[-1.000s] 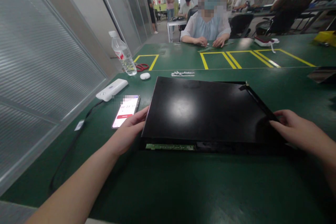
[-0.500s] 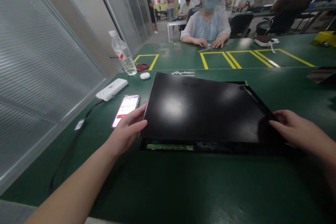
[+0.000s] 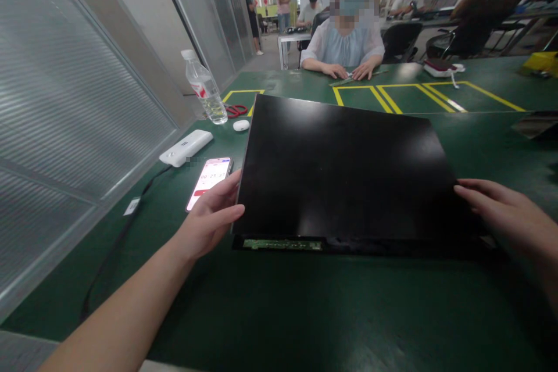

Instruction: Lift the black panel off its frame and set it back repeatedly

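Observation:
A glossy black display panel (image 3: 340, 168) is tilted up between my two hands, its far edge raised above the green table. My left hand (image 3: 215, 209) grips the panel's left edge, thumb on the front side. At the right edge, my right hand (image 3: 492, 200) pinches the panel between thumb and fingers. Below the panel's near edge shows a dark frame strip with a green circuit board (image 3: 283, 244). What lies behind the panel is hidden.
Left of the panel lie a lit phone (image 3: 211, 180), a white power bank (image 3: 186, 148) with a black strap, and a white earbud case (image 3: 241, 125). A water bottle (image 3: 204, 88) and red-handled scissors (image 3: 236, 110) are farther back. A person (image 3: 346, 40) sits opposite, hands on the table.
The panel's far edge has risen, so it stands steeper and now covers the dark frame edge seen behind it at the right. My right hand has shifted slightly; my left stays nearly still.

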Demonstrator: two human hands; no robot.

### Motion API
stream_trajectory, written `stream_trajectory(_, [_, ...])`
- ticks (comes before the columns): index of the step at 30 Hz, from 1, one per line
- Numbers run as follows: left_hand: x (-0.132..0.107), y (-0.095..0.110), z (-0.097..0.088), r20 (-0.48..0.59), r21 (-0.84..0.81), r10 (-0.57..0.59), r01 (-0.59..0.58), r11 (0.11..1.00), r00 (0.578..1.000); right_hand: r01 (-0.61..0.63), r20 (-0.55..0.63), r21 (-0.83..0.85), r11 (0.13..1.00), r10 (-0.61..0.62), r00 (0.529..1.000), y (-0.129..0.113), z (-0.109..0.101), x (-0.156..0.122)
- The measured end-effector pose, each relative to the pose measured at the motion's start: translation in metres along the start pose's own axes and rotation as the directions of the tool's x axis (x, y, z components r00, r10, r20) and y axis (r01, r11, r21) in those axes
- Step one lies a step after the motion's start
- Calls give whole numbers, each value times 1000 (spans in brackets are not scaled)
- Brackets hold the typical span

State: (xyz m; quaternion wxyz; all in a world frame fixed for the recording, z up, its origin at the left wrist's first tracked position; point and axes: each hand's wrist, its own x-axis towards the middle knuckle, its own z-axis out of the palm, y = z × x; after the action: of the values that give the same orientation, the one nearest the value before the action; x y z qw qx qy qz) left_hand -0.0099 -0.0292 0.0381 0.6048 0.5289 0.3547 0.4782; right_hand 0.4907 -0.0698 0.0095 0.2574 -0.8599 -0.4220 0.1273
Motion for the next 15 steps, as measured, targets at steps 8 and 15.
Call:
stream_trajectory(8, [2,5,3,-53,5,13,-12,1000,999,-174,4,562,809,208,978,-19,-19,-12])
stream_trajectory(15, [2,7,3,-112,-10,13,-15,1000,994,105,-67,413,905,-85,994,3,-33,-16])
